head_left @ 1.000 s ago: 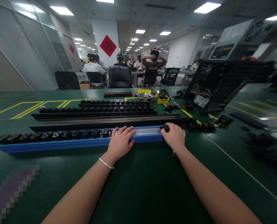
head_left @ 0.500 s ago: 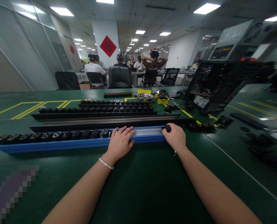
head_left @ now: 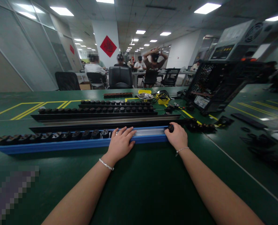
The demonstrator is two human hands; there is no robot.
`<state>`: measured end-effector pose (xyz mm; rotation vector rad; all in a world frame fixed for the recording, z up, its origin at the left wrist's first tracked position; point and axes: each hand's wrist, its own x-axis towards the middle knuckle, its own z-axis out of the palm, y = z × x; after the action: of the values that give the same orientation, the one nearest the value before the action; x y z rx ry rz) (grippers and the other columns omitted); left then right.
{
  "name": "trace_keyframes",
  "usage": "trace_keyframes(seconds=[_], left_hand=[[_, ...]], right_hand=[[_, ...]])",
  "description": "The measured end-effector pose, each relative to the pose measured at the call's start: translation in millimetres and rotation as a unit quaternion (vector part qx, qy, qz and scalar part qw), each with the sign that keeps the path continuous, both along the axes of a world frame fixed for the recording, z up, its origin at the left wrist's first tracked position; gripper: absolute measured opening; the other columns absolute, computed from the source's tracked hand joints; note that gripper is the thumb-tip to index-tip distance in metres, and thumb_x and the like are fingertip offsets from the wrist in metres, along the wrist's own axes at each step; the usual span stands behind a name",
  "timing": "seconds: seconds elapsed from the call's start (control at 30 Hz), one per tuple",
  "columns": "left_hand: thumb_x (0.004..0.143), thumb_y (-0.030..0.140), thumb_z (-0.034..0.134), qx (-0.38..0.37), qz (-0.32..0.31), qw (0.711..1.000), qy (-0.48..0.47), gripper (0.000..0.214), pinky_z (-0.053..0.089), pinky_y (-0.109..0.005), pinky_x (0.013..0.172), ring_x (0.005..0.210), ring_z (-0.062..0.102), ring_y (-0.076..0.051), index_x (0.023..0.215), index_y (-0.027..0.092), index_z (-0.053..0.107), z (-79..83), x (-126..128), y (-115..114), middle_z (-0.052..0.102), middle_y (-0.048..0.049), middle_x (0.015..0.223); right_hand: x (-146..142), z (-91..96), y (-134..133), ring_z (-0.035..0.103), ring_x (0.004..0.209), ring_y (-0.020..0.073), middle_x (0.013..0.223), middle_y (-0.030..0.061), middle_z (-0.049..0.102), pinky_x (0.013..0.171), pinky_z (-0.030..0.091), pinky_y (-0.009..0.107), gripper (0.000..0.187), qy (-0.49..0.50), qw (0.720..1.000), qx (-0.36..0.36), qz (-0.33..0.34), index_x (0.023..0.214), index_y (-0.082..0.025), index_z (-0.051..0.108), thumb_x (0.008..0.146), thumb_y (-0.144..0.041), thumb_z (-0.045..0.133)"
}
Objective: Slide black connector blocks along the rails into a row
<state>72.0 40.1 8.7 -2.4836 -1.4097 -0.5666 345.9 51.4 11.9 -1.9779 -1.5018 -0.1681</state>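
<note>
A long blue channel rail (head_left: 82,145) lies across the green table in front of me, with a row of round black parts (head_left: 76,135) seated in its left portion. My left hand (head_left: 120,143) rests over the middle of the rail, fingers stretched out and lying on it. Between the two hands the pale inner groove (head_left: 149,132) shows with no parts in it. At the rail's right end, my right hand (head_left: 177,136) pinches a small round black part (head_left: 171,128); its exact kind is too small to tell.
Behind the blue rail lie black rails (head_left: 101,123), one loaded with a row of dark parts (head_left: 94,110). Farther back are a metal dish (head_left: 146,96) and a yellow bin (head_left: 162,100). An open computer case (head_left: 214,84) stands at right, near loose black pieces (head_left: 201,127). Several people sit beyond the table.
My right hand has shifted a little to the right along the rail's end, carrying the small black part. My left hand stays put. A person in the background has raised their arms higher.
</note>
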Motion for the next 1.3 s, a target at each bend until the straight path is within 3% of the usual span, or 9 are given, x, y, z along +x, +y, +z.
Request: trace_keyframes(seconds=[0.4,0.53,1.3], left_hand=[[0.088,0.037,0.049,0.0,-0.003,1.0,0.0,0.044,0.029,-0.053,0.106,0.13,0.044,-0.027,0.132,0.032,0.05,0.6,-1,0,0.049,0.0012,0.142],[0.088,0.038,0.049,-0.004,-0.002,1.0,0.0,0.044,0.028,-0.053,0.107,0.13,0.044,-0.027,0.132,0.032,0.05,0.9,0,0,0.049,0.0007,0.142],[0.088,0.037,0.049,-0.003,0.002,1.0,-0.001,0.043,0.027,-0.052,0.107,0.13,0.044,-0.026,0.131,0.034,0.05,-0.5,0,0,0.049,0.0015,0.142]], right_hand=[[4,-2.3,0,0.055,0.106,0.0285,0.119,0.013,0.06,0.092,0.042,0.041,0.044,0.017,0.999,-0.015,-0.028,0.115,-0.016,0.059,0.076,-0.035,0.05],[4,-0.9,0,0.056,0.102,0.0288,0.112,0.0132,0.063,0.089,0.043,0.04,0.046,0.022,0.998,-0.042,-0.041,0.117,-0.016,0.058,0.077,-0.037,0.049],[19,2.6,0,0.061,0.096,0.0249,0.109,0.0102,0.066,0.081,0.046,0.035,0.043,0.107,0.992,-0.053,-0.035,0.117,-0.019,0.058,0.077,-0.033,0.049]])
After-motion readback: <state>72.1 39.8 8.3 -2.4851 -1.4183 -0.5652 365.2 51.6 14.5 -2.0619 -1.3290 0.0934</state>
